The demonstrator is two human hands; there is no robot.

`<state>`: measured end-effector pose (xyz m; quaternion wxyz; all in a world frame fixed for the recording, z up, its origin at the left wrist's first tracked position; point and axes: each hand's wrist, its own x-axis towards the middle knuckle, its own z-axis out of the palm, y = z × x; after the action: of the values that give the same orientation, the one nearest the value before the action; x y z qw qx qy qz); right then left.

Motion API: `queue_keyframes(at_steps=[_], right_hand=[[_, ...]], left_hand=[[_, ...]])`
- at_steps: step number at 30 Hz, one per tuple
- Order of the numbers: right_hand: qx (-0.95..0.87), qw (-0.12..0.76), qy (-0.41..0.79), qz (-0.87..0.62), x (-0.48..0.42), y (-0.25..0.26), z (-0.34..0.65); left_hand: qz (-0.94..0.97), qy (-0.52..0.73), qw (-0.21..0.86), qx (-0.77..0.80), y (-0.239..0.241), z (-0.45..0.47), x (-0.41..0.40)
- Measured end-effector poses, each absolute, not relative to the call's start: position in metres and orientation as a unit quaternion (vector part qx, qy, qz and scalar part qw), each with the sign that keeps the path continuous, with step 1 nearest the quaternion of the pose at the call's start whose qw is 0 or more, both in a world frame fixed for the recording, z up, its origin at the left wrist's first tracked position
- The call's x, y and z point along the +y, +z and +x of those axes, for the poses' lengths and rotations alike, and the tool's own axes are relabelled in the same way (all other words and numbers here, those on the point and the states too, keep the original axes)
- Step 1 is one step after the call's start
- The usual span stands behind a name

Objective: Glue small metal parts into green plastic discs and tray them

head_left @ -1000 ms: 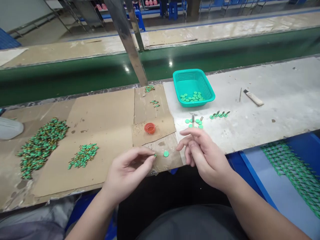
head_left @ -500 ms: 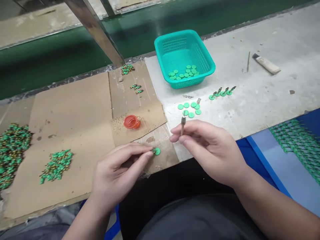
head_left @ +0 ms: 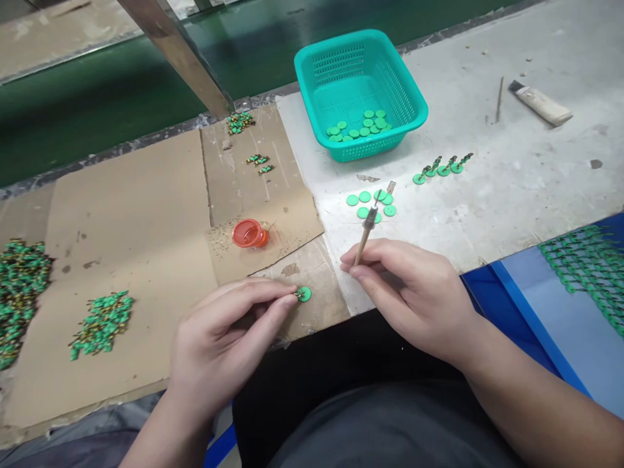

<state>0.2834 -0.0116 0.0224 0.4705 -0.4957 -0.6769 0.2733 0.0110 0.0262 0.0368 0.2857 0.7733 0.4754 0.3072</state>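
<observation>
My left hand [head_left: 234, 325] is closed in a pinch on a small toy figure; its round green base [head_left: 304, 294] sticks out past the fingertips, and the fingers cover most of the figure. Between thumb and fingers of my right hand [head_left: 409, 292] is a thin brush [head_left: 366, 233] with a wooden handle, its tip pointing up and away. Beyond that tip lie several loose green discs [head_left: 364, 196] on the white surface. A red cup [head_left: 249, 234] of clear liquid stands on the cardboard, ahead of my left hand.
A teal basket [head_left: 419, 117] holds more discs. Several figures on bases [head_left: 443, 170] stand to its right. Piles of green-and-brown figures [head_left: 102, 325] lie on cardboard at left. A flat brush [head_left: 541, 104] and thin stick [head_left: 500, 99] lie far right. Figures on bases [head_left: 585, 273] fill a lower surface.
The brush in my right hand has tilted, its tip now leaning farther right and away. My left hand keeps its pinch on the figure. The whole view has shifted slightly.
</observation>
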Motion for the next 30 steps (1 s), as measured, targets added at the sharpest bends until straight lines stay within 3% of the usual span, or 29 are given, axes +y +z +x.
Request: queue_keyframes(at_steps=[9, 16, 24, 30], right_hand=[[-0.692, 0.480, 0.242, -0.483, -0.013, 0.021, 0.284], [-0.716, 0.440, 0.224, -0.494, -0.017, 0.023, 0.285], [-0.554, 0.484, 0.448, -0.508, -0.006, 0.029, 0.252], [-0.540, 0.487, 0.462, -0.509, -0.004, 0.027, 0.249]], left_hand=[[0.807, 0.306, 0.256, 0.436, 0.032, 0.007, 0.028], [0.820, 0.306, 0.243, 0.418, 0.030, 0.006, 0.026], [0.816, 0.311, 0.240, 0.424, 0.031, 0.009, 0.027], [0.817, 0.308, 0.241, 0.424, 0.029, 0.009, 0.029]])
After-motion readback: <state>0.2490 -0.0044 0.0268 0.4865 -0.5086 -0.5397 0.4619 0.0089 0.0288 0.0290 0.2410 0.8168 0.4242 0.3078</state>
